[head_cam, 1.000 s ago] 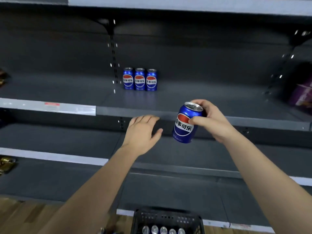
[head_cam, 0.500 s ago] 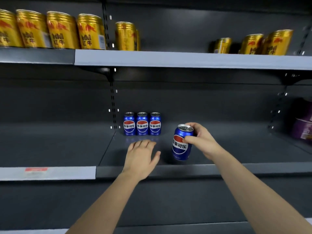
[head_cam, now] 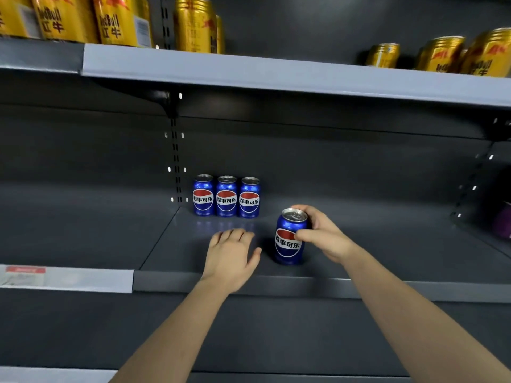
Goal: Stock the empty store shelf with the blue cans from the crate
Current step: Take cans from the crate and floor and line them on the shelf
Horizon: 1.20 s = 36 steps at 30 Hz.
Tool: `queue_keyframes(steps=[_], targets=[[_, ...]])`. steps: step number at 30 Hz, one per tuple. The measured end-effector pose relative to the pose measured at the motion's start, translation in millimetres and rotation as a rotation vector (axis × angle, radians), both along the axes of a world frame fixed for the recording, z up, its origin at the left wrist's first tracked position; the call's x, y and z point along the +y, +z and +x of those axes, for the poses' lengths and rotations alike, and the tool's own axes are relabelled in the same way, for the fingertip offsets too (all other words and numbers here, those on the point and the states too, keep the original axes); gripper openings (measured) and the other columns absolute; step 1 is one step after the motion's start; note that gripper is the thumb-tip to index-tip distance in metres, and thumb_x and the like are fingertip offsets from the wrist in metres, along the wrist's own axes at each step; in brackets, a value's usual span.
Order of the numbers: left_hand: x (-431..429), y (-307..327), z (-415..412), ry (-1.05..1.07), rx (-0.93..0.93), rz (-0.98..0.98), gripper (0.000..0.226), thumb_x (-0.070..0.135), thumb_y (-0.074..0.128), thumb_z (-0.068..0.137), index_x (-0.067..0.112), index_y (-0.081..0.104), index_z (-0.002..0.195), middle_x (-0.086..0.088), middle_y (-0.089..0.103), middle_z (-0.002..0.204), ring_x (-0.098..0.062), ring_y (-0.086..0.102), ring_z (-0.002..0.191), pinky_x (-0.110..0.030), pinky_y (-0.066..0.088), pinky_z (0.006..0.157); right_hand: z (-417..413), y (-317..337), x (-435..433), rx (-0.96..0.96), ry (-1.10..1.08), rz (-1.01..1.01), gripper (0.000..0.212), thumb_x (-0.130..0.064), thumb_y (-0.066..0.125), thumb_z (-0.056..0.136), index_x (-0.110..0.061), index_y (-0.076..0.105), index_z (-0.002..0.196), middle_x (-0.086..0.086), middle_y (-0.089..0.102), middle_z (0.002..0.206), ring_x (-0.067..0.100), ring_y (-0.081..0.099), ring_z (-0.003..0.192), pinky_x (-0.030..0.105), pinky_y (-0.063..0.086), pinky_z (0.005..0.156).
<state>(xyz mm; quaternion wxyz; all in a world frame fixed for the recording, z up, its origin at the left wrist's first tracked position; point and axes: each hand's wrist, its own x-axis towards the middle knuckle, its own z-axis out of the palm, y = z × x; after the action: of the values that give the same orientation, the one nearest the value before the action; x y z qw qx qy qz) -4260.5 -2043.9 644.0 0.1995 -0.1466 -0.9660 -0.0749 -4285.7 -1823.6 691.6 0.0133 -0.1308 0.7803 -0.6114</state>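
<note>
Now: blue can upright near the front edge of the shelf, forward and to the right of the row of three cans at the back. Cannot tell whether its base is down or just above the surface.

Right hand wraps its upper half, thumb across the label, fingers behind the rim. Left hand flat, palm down, fingers loosely spread, just left of the can, holding nothing; resting or hovering, cannot tell.

Step in hand, as I judge it: seat this can fourth in the row. Best slid back and left until it meets the rightmost can, label outward like the others, gently so none tips. Gold cans on the upper shelf; keep the wrist low.
</note>
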Motion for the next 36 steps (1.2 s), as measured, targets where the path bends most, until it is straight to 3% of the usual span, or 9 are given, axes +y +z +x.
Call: queue_keyframes(steps=[4,6,8,13,16,21,25,32,36], targets=[[7,-11,-3,0.048,-0.013,-0.005,0.050,0.049,0.025,0.095,0.026,0.047,0.134,0.008,0.049,0.136,-0.013,0.041,0.128,-0.032,0.021,0.108,-1,-8,0,-0.031,0.017,-0.016,0.073,-0.009,0.068,0.062,-0.024,0.045,0.130,-0.003,0.062,0.116,0.011,0.062,0.104,0.020,0.049,0.088],[9,-17,-5,0.078,-0.011,0.007,0.062,0.053,0.013,0.089,0.027,0.051,0.131,0.007,0.053,0.132,-0.014,0.044,0.125,-0.033,0.024,0.106,-1,-17,-4,0.013,-0.060,0.108,0.096,-0.022,0.085,0.062,-0.032,0.031,0.141,-0.009,0.052,0.128,0.009,0.057,0.112,0.025,0.045,0.099],[10,-22,-6,0.078,0.005,0.010,0.072,0.057,0.006,0.083,0.027,0.054,0.128,0.007,0.056,0.129,-0.014,0.047,0.122,-0.034,0.028,0.103,-1,-27,-8,0.109,-0.212,0.247,0.105,-0.030,0.091,0.060,-0.028,0.027,0.143,-0.009,0.039,0.133,0.009,0.050,0.117,0.026,0.043,0.100],[10,-18,-9,0.079,0.000,-0.013,0.072,0.064,0.015,0.075,0.029,0.055,0.125,0.008,0.057,0.123,-0.015,0.049,0.117,-0.034,0.030,0.099,-8,-36,-2,0.180,-0.316,0.240,0.084,-0.030,0.091,0.061,-0.024,0.035,0.123,0.000,0.054,0.123,0.012,0.059,0.106,0.027,0.050,0.090],[9,-19,-10,0.100,-0.017,0.006,0.076,0.064,0.011,0.073,0.029,0.057,0.123,0.008,0.059,0.120,-0.015,0.051,0.113,-0.034,0.030,0.097,-18,-34,-2,0.210,-0.361,0.295,0.081,-0.031,0.089,0.065,-0.020,0.040,0.129,-0.001,0.058,0.121,0.013,0.060,0.103,0.027,0.050,0.087],[10,-23,-9,0.121,-0.008,0.014,0.070,0.063,0.013,0.077,0.028,0.061,0.114,0.006,0.067,0.106,-0.016,0.059,0.099,-0.034,0.032,0.092,-40,-39,-8,0.238,-0.460,0.380,0.081,-0.041,0.084,0.067,-0.026,0.040,0.134,0.003,0.060,0.121,0.020,0.062,0.104,0.041,0.052,0.092],[9,-26,-11,0.129,-0.001,0.011,0.067,0.061,0.015,0.078,0.027,0.063,0.111,0.006,0.067,0.102,-0.016,0.059,0.094,-0.034,0.031,0.091,-64,-40,-20,0.147,-0.520,0.301,0.083,-0.041,0.085,0.061,-0.027,0.039,0.129,0.003,0.059,0.118,0.030,0.068,0.093,0.048,0.057,0.080],[9,-29,-15,0.116,0.022,0.034,0.065,0.061,0.016,0.078,0.029,0.061,0.113,0.008,0.066,0.104,-0.015,0.058,0.097,-0.033,0.030,0.093,-102,-35,-29,0.042,-0.500,0.109,0.078,-0.015,0.085,0.070,-0.017,0.040,0.134,0.003,0.059,0.117,0.026,0.068,0.095,0.042,0.062,0.069],[10,-30,-17,0.124,0.031,0.027,0.066,0.061,0.016,0.077,0.029,0.061,0.112,0.008,0.066,0.103,-0.015,0.057,0.097,-0.032,0.030,0.093,-119,-40,-33,0.064,-0.491,0.117,0.078,-0.004,0.080,0.070,-0.016,0.040,0.136,-0.005,0.055,0.108,0.022,0.065,0.099,0.043,0.060,0.079]])
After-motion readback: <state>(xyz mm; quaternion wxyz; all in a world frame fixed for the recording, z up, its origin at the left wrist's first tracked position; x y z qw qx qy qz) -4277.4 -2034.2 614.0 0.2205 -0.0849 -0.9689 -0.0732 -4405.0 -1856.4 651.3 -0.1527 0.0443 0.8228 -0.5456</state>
